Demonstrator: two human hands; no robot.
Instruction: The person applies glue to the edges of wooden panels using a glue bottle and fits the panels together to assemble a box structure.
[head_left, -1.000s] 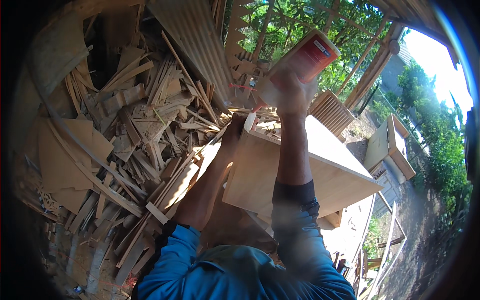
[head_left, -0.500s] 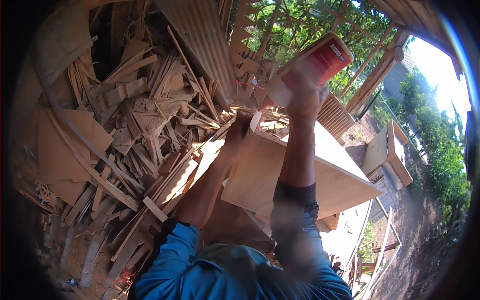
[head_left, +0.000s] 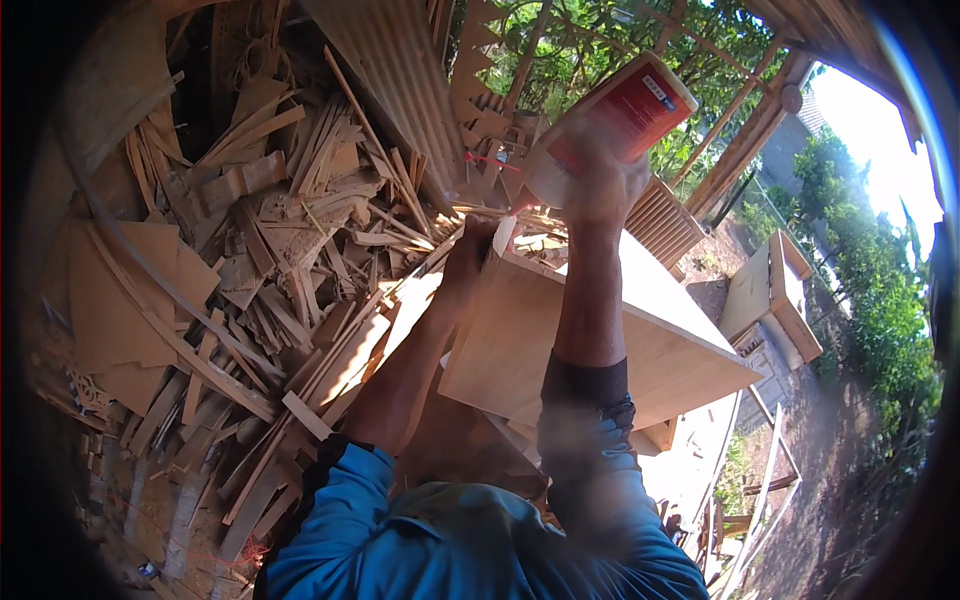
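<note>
My right hand (head_left: 603,190) is wrapped round a large glue bottle (head_left: 640,108), whitish with a red label. The bottle is tipped with its base up to the right and its red nozzle (head_left: 524,201) pointing down to the left. Just below the nozzle is a small pale strip of wood (head_left: 504,235), its upper end close to the tip; whether they touch I cannot tell. My left hand (head_left: 472,255), in shadow, is closed at the strip's left side and seems to grip it. Beneath my right forearm stands a boxy piece of pale plywood (head_left: 560,335), near the left hand.
Scrap wood (head_left: 290,250) is heaped all along the left. A corrugated sheet (head_left: 385,90) leans at the back. Towards the right are a slatted wooden piece (head_left: 655,228), another wooden box (head_left: 765,290) on the ground and a thin wooden frame (head_left: 770,490).
The whole view has shifted slightly. Both hands keep nearly the same pose, with the bottle still tipped over the wood strip.
</note>
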